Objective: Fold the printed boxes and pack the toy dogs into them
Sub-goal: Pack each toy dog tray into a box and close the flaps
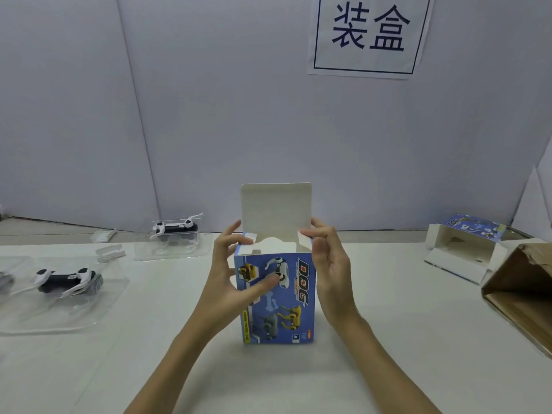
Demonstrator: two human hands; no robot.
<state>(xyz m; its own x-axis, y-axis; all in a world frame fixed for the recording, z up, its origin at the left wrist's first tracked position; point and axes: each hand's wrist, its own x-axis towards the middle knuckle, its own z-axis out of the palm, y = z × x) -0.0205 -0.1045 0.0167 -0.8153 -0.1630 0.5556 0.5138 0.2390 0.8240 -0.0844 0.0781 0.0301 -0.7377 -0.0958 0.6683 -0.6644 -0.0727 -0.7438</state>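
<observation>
A blue printed box (pixel 294 309) stands upright at the middle of the table, its top open and its white lid flap (pixel 276 207) sticking straight up. My left hand (pixel 231 273) grips the box's left side, thumb across the printed front and fingers up at the left side flap. My right hand (pixel 328 264) holds the right edge and pinches the small right side flap. Two black and white toy dogs lie in clear plastic trays on the left, one near (pixel 64 279) and one farther back (pixel 176 227).
A second printed box (pixel 466 249) lies on its side, open, at the back right. A brown cardboard carton (pixel 519 294) sits at the right edge. Small clear plastic pieces (pixel 110 249) lie between the trays. A grey wall with a paper sign (pixel 370 34) rises behind the table.
</observation>
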